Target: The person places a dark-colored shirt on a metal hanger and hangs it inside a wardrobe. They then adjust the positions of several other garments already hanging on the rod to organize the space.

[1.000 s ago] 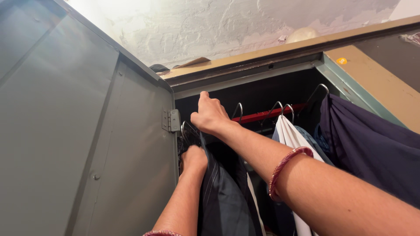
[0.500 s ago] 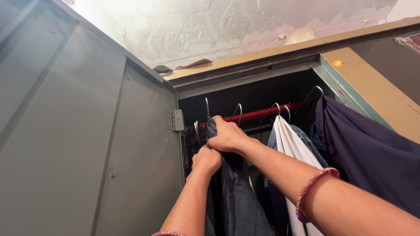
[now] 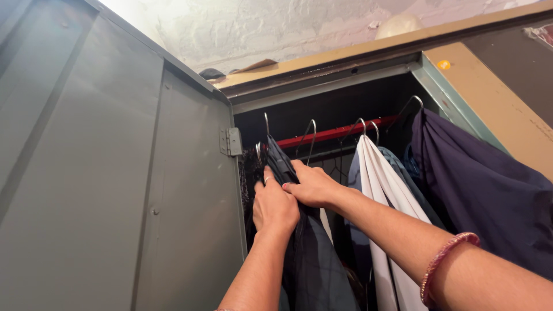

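Both our hands have come lower since a moment ago: the left hand (image 3: 275, 206) and right hand (image 3: 311, 185) now clasp the dark checked garment (image 3: 314, 253) near its hanger, fingers curled shut on the cloth. It hangs at the wardrobe's left end under the red rail (image 3: 337, 132), beside a white shirt (image 3: 383, 190). We see a small round orange sticker (image 3: 443, 64) on the right door's tan edge.
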